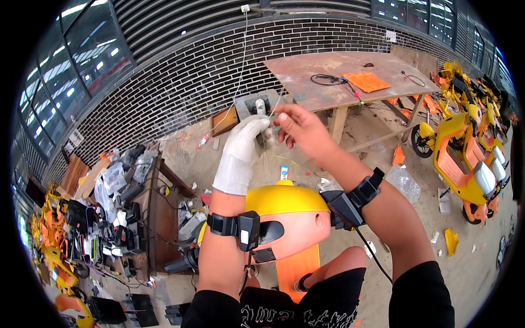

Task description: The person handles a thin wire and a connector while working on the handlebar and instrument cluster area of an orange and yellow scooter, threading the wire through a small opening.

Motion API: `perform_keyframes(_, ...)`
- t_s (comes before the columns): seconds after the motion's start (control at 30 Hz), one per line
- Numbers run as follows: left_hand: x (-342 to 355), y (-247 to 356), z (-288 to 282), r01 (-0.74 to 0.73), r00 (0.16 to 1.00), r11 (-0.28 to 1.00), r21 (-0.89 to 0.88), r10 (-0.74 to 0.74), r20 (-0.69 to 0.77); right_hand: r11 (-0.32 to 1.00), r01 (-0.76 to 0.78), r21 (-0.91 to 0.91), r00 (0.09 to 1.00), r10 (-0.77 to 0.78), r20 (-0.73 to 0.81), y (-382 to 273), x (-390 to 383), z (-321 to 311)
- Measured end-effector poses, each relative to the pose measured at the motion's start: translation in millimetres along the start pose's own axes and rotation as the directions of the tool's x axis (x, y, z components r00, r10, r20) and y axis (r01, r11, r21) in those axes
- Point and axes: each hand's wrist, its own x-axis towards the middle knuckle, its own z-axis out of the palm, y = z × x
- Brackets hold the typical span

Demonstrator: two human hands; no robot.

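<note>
Both hands are raised close together above a yellow and pale-orange scooter (pixel 295 218) that stands in front of me. My left hand (pixel 247 134) wears a white knit glove, its fingers closed and pointing toward the right hand. Bare, my right hand (pixel 299 128) has curled fingers, with the thumb near the forefinger. Thin strands show around the fingertips, one pale and rising, others dark and hanging below; what they belong to is hidden. Black devices are strapped to my left wrist (pixel 235 225) and my right wrist (pixel 353 201).
Ahead right stands a wooden table (pixel 311 68) with an orange panel (pixel 366 82) and black cables (pixel 328 80). A cluttered bench (pixel 156 213) is at left. Yellow scooters (pixel 465 158) line the right side. A clear plastic bag (pixel 403 185) and a yellow scrap (pixel 450 241) lie on the floor.
</note>
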Motion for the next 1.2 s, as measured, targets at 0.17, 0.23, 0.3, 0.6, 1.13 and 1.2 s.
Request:
perform_keyframes(0.17,-2,2,3,0.114,0.980,0.993,-0.017,-0.110,0.164,0.998,0.026,-0.050,1.000,-0.025,0.013,-3,-3,2)
perform_keyframes(0.23,-5,7,6,0.137,0.973,0.990,0.028,-0.140,0.184,0.998,0.011,-0.063,1.000,-0.012,-0.002,-6,-3,2)
perform_keyframes(0.3,-6,8,3,0.166,0.965,0.985,0.043,-0.172,0.198,0.999,0.019,-0.035,1.000,-0.019,0.000,-9,-3,3)
perform_keyframes(0.6,-4,3,13,-0.118,0.993,0.778,0.618,0.085,0.082,0.996,-0.003,-0.085,0.988,-0.010,-0.151,-5,-2,3)
perform_keyframes(1.13,-8,-6,20,-0.327,0.880,0.087,0.941,0.391,0.270,0.955,-0.290,-0.068,0.918,0.257,-0.303,-10,-4,7)
perform_keyframes(1.2,-9,-7,20,-0.316,0.871,0.014,0.949,0.402,0.284,0.944,-0.326,-0.040,0.889,0.293,-0.351,-9,-4,8)
